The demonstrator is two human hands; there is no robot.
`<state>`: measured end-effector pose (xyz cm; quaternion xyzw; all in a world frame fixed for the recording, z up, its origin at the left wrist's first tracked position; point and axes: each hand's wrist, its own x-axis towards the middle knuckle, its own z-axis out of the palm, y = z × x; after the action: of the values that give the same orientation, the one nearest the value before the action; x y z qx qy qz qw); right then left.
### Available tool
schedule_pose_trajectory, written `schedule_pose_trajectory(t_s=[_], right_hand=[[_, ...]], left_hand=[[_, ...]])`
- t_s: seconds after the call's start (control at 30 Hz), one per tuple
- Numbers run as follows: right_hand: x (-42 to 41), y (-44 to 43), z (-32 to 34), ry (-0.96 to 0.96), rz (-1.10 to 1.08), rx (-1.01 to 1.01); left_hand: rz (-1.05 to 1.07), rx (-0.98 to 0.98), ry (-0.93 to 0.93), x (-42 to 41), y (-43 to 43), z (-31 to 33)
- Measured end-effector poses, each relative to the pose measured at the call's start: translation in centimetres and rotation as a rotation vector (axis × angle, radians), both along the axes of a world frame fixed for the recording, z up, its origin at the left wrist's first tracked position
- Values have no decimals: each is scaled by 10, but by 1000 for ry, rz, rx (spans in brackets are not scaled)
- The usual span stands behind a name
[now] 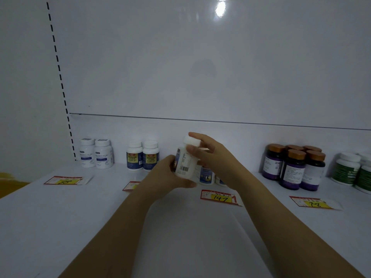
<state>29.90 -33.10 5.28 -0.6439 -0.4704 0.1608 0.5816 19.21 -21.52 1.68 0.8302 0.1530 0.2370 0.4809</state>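
Left hand [170,174] and right hand [213,157] curl their fingers [197,135] round the white bottle [183,163], blue-labelled bottles [206,176] just behind.

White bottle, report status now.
Left hand grips white bottle body; right hand pinches its cap. Held tilted over shelf. Nothing blocks it.

1. White shelf [60,217] with a glossy back panel [200,57].
2. Slotted upright [60,77] at the left.
3. Two white bottles [87,153] stand far left, touching.
4. Two blue-label bottles [134,157] stand near them, to their right.
5. Five purple bottles [293,171] with gold caps are clustered at the right.
6. Green bottles [346,169] stand at the right edge.
7. Price tags "88" [66,180], "147" [220,197] and "78" [313,203] lie flat in front.
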Motion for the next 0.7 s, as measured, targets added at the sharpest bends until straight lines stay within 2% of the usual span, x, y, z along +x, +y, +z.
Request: schedule_pose_trajectory(t_s=[0.17, 0.3, 0.5, 0.7], right_hand=[[-1, 1, -1, -169, -72, -46], [-2, 4, -6, -287, -54, 2], [-10, 9, -14, -511, 8, 33], [-11, 10, -14, -589, 26, 46]], left_hand=[[-64, -36, 23, 2, 1, -2], [-49, -66, -35, 1, 7, -5], [49, 77, -131, 2, 12, -7], [76, 118, -150, 4, 16, -10]])
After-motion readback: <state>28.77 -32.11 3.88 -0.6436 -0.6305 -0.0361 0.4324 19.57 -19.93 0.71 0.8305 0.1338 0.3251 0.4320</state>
